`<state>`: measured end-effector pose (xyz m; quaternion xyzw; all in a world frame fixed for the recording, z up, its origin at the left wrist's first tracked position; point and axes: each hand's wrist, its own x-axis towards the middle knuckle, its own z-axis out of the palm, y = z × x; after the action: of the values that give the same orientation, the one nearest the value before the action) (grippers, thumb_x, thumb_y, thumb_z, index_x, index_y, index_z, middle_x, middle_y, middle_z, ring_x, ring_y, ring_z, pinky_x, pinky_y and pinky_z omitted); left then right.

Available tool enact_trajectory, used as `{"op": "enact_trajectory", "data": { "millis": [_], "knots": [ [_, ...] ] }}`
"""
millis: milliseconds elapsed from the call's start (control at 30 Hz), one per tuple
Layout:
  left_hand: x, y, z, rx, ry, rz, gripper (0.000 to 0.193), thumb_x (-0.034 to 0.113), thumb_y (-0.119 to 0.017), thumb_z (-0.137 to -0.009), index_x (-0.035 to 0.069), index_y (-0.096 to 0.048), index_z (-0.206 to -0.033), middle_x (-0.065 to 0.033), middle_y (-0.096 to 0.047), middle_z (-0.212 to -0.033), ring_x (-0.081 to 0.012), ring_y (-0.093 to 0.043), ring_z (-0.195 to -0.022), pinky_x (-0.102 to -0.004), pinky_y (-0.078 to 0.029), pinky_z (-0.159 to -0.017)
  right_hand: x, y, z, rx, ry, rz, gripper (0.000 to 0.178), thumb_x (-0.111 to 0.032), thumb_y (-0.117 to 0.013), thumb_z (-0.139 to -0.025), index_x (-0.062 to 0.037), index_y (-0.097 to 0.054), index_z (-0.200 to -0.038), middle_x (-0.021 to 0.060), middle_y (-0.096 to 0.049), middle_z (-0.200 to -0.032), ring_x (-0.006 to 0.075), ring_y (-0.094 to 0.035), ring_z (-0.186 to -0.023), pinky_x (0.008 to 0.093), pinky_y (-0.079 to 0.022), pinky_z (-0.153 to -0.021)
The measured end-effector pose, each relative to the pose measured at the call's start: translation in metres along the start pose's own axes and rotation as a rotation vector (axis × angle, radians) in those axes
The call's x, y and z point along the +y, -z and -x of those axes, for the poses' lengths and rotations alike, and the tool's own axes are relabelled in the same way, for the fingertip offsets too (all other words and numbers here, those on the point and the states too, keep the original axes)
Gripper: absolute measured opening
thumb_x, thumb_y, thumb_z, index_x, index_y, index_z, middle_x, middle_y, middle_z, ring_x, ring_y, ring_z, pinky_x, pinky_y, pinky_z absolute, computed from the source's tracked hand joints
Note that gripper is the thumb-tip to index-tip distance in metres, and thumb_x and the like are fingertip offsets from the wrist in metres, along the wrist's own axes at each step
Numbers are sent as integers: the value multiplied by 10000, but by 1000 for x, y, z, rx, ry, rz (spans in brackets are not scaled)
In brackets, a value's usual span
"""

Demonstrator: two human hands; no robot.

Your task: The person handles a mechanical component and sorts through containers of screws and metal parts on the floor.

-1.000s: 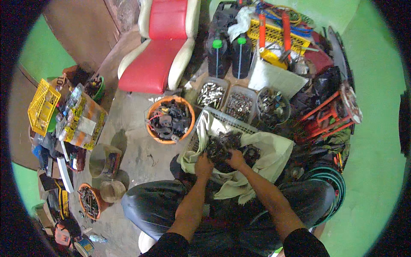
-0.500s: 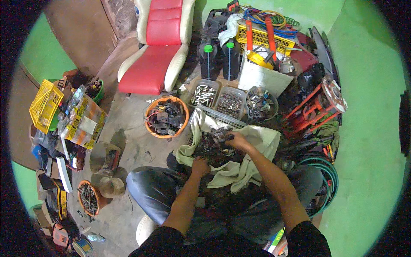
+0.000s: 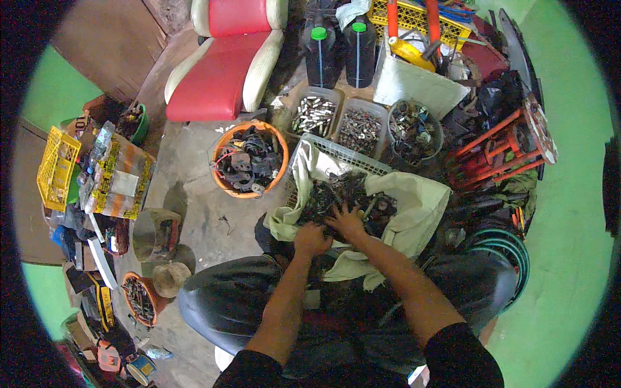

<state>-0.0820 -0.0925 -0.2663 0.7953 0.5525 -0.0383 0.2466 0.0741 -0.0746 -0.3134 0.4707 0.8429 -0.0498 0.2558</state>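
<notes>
In front of my lap a grey plastic basket [image 3: 346, 152] is lined with a pale cloth [image 3: 424, 205] and filled with a heap of dark, greasy small parts [image 3: 328, 192], too jumbled to tell apart. My right hand [image 3: 347, 225] lies on the near side of the heap with its fingers spread. Close beside it, at the basket's near edge, my left hand [image 3: 313, 239] is curled closed. Its fingertips are hidden, so I cannot tell what it holds.
Behind the basket stand clear tubs of small metal pieces [image 3: 315, 115] [image 3: 360, 131] and a round bucket [image 3: 415, 134]. An orange basin [image 3: 220, 174] of dark parts sits to the left. A red-and-white seat [image 3: 217, 77], a red metal stand [image 3: 501, 149] and a coiled green hose [image 3: 517, 258] surround the area.
My right hand has come down from the far part of the heap toward my left hand and spread its fingers. The left hand has shifted slightly right. The whole view has tilted downward.
</notes>
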Motion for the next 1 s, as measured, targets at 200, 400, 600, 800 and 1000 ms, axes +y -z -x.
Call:
{"op": "enact_trajectory", "data": {
  "millis": [200, 400, 600, 800, 1000],
  "knots": [
    [6, 1, -12, -48, -12, 16, 407, 418, -590, -714, 87, -659, -942, -120, -658, -909, -291, -609, -912, -424, -511, -767, 0, -68, -32, 61, -137, -207, 639, -204, -504, -884, -428, -229, -1415, 108, -264, -1479, 422, -288, -1308, 589, -436, -861],
    [2, 3, -3, 16, 6, 66, 396, 407, -586, -717, 85, -660, -935, -110, -653, -921, -278, -608, -912, -418, -507, -780, 0, 15, -7, 11, 14, -277, 629, -137, -521, -843, -373, -305, -1385, 141, -324, -1430, 425, -359, -1261, 526, -487, -823],
    [-1, -3, -8, 7, -10, 41, 413, 431, -579, -739, 111, -663, -987, -103, -647, -961, -271, -610, -935, -419, -503, -791, 3, -13, 1, 139, -7, -139, 600, -117, -544, -818, -284, -392, -1374, 142, -379, -1379, 393, -445, -1167, 456, -506, -828],
    [1, -6, -8, -3, 23, 59, 415, 433, -590, -739, 120, -666, -1000, -104, -647, -966, -284, -613, -928, -443, -502, -791, 16, -4, 27, 59, 24, -236, 529, -197, -612, -780, -240, -492, -1294, 138, -479, -1276, 373, -494, -1075, 463, -492, -840],
    [4, -3, 0, 4, 12, 39, 383, 422, -591, -746, 114, -679, -956, -131, -647, -986, -304, -618, -932, -436, -510, -776, 43, 14, 54, 211, -105, -472, 573, -297, -738, -684, -144, -563, -1207, 136, -594, -1129, 379, -529, -1033, 435, -481, -860]
  ]
}}
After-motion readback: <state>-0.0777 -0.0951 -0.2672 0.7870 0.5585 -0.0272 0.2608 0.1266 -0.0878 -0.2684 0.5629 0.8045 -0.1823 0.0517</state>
